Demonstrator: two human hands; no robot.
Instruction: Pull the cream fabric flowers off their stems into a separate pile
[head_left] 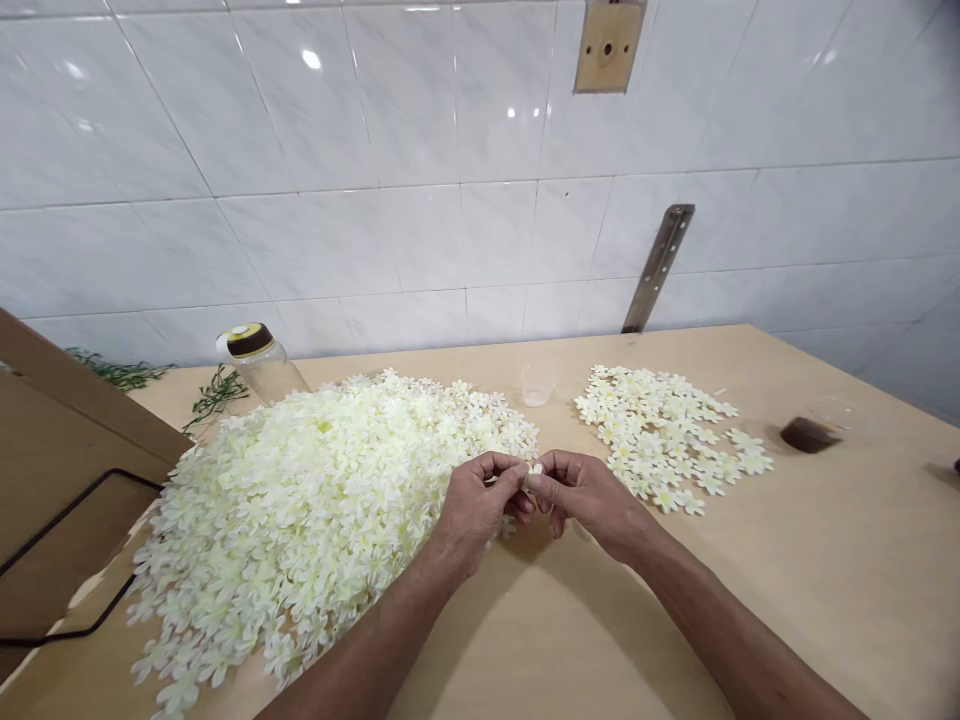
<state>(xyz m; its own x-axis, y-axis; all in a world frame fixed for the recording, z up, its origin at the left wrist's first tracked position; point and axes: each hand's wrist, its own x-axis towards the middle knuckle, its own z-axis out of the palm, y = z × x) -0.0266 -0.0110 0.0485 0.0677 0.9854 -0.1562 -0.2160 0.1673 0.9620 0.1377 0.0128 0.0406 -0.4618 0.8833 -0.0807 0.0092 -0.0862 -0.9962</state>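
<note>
My left hand (484, 500) and my right hand (589, 500) meet above the table, fingertips pinched together. Between them shows a small pale flower (534, 470), mostly covered by the fingers and thumbs. A big heap of pale yellow-white artificial flowers (322, 500) lies to the left, right up beside my left hand. To the right of my right hand, a smaller, flatter spread of similar flowers (664, 430) rests on the table.
A clear bottle with a brown and yellow lid (262, 365) leans behind the heap, near green sprigs (217, 392). A small clear cup (538, 383) stands at the back. At right is a clear cup of dark liquid (814, 430). A metal strip (658, 268) rises against the tiled wall.
</note>
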